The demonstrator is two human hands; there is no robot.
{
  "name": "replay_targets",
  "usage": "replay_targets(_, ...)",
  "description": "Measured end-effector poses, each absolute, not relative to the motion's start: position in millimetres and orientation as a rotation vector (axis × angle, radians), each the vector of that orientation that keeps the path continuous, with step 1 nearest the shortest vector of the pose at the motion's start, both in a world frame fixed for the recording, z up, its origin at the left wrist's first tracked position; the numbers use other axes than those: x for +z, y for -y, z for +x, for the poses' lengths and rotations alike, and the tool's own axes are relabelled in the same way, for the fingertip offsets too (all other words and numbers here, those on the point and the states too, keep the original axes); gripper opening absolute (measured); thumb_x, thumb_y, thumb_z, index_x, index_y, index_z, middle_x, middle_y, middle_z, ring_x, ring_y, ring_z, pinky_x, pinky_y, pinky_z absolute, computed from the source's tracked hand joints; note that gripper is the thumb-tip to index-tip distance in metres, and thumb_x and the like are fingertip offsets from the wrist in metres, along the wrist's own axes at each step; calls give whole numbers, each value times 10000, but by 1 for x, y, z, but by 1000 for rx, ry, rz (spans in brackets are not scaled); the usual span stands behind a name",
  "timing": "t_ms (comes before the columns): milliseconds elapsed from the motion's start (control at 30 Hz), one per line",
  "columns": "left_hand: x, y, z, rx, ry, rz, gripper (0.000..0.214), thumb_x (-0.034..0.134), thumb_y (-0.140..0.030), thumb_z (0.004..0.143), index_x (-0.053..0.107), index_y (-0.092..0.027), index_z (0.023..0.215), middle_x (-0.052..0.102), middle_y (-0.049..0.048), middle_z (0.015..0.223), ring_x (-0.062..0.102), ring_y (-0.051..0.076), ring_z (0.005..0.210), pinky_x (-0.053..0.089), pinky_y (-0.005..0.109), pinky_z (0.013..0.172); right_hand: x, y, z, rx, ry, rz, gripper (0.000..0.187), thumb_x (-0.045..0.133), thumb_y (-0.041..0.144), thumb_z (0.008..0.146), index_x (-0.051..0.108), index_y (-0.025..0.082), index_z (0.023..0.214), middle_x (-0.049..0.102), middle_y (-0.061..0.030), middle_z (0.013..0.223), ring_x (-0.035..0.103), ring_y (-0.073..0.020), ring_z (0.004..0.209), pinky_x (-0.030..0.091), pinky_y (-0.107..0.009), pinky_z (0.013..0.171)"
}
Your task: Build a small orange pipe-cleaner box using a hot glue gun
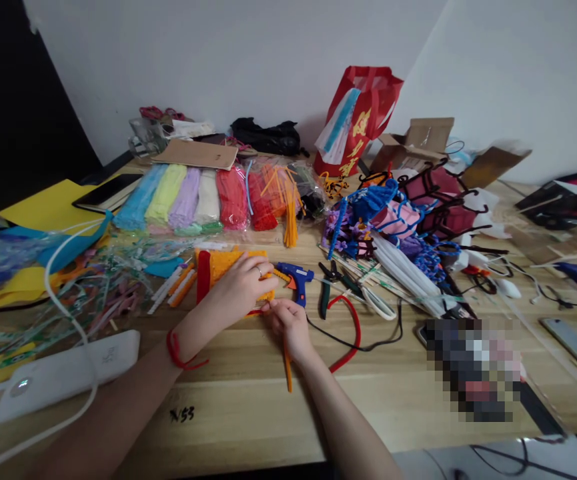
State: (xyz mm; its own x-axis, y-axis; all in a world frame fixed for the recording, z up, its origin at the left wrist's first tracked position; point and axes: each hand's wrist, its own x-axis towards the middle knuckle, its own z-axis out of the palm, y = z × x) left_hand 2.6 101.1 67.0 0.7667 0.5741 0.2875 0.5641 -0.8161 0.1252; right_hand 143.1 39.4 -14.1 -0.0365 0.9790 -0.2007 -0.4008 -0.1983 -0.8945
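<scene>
An orange felt piece (pixel 223 265) with a red band along its left side lies on the table. My left hand (pixel 249 287), with a ring on one finger, rests over it, fingers bent down and gripping its right part. At the felt's lower right corner my right hand (pixel 291 327) is closed in a pinch on an orange pipe cleaner (pixel 287 370), whose loose end hangs toward me. The fingertips of both hands nearly meet there. Just beyond them lies a blue glue gun (pixel 298 283), its nozzle partly behind the left hand. A red pipe cleaner (pixel 354 333) curves to the right.
Bundles of coloured pipe cleaners (pixel 183 200) lie behind the hands. Pliers (pixel 325 293), scissors (pixel 378 303) and a pile of blue and purple craft pieces (pixel 383 213) are to the right. A white power bank (pixel 68 373) with its cable sits left; a red bag (pixel 361 127) stands behind.
</scene>
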Motion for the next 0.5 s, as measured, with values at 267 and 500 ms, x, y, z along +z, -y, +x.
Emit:
replay_targets(267,61,-109,-8,849,-1077,2615,285,437,-91,842,684,-198,937,595,83,1230,538,220,1187,432,411,1046,-12,-39,142,1516,770,-1040,358,647,502,719,642,147,682,288,112,379,168,-40,361,88,-217,410)
replay_targets(500,76,-138,-6,655,-1349,2447,282,514,-341,865,678,-163,1009,684,101,1055,619,248,1039,491,397,940,-15,-38,142,1509,794,-1032,370,634,512,745,644,144,702,288,114,381,166,-41,358,77,-222,405)
